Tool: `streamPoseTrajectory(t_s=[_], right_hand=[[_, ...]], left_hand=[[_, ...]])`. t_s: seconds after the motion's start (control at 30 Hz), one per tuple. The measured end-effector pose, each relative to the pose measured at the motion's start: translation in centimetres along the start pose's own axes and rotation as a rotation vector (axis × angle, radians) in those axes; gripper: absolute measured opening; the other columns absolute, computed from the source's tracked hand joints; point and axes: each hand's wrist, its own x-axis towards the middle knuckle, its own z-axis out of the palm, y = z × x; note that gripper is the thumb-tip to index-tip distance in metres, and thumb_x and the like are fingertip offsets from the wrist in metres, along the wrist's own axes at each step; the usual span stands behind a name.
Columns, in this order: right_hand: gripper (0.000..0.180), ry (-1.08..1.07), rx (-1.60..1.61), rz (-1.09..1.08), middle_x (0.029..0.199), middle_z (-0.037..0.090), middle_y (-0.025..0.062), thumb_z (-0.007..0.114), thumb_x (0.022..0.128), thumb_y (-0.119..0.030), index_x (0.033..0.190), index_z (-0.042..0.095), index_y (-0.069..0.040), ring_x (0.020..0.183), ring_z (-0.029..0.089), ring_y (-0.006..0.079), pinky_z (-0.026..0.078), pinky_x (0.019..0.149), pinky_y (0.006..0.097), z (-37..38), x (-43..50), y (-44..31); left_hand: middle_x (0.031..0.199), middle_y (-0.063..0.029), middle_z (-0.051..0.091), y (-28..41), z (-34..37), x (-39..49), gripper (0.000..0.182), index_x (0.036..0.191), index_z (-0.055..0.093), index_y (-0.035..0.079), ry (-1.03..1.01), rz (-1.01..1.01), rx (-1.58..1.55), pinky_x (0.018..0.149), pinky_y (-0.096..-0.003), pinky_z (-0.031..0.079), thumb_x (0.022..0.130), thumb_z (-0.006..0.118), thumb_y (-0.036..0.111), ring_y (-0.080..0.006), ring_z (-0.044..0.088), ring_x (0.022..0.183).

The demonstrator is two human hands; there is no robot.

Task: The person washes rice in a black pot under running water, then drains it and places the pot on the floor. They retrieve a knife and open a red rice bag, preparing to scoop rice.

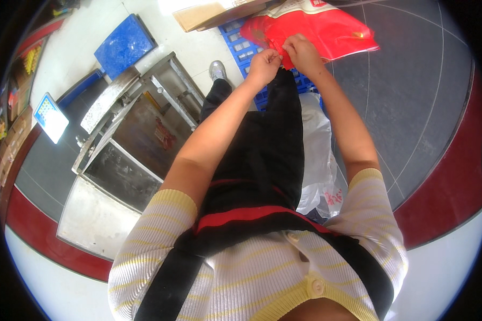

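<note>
A large red plastic bag (321,30) with a pale printed band lies at the top, over blue plastic crates or pallets (241,44). At its near edge, my left hand (265,66) pinches the gathered red plastic between thumb and fingers. Close beside it on the right, my right hand (302,52) grips the same edge from above, its fingers bent. The bag's contents are hidden. Below the hands, a white plastic sack (315,140) with red writing stands beside my leg, partly covered by the black apron (261,148).
Cardboard (209,14) lies left of the bag. A metal-framed machine (136,128) stands at the left, with a blue square board or stool top (124,46) beyond it. A blue-and-white panel (51,117) and shelves of goods (14,108) are farther left. Grey tiles (405,80) cover the floor at right.
</note>
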Motion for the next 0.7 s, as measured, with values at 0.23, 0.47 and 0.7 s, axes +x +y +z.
streamPoseTrajectory(t_s=[0.23, 0.47, 0.7], right_hand=[[0.014, 0.294, 0.031, 0.192, 0.089, 0.057, 0.0171, 0.057, 0.083, -0.014, 0.091, 0.059, -0.003, 0.084, 0.057, 0.0327, 0.046, 0.073, 0.0378, -0.7, -0.5, 0.3], [0.018, -0.103, -0.067, -0.070, 0.091, 0.058, 0.0139, 0.057, 0.079, -0.016, 0.091, 0.060, -0.003, 0.088, 0.057, 0.0303, 0.048, 0.072, 0.0388, -1.5, 0.2, -1.7], [0.015, -0.369, -0.312, -0.171, 0.093, 0.059, 0.0153, 0.057, 0.075, -0.014, 0.085, 0.060, -0.003, 0.088, 0.058, 0.0309, 0.048, 0.072, 0.0402, -1.4, 2.4, -1.6]], left_hand=[[0.068, 0.0022, 0.056, 0.2, 0.0, -0.2, 0.011, 0.078, 0.059, 0.002, -0.007, -0.063, -0.104, 0.055, -0.0199, 0.038, 0.087, 0.055, 0.008, -0.0046, 0.047, 0.060], [0.065, 0.0040, 0.053, 0.4, -0.1, -0.3, 0.011, 0.078, 0.058, 0.003, -0.016, -0.019, -0.044, 0.053, -0.0208, 0.036, 0.087, 0.054, 0.006, -0.0039, 0.043, 0.059], [0.065, 0.0043, 0.051, 0.2, -0.4, -0.2, 0.012, 0.075, 0.056, 0.003, -0.034, 0.003, 0.036, 0.054, -0.0207, 0.036, 0.086, 0.054, 0.005, -0.0039, 0.043, 0.060]])
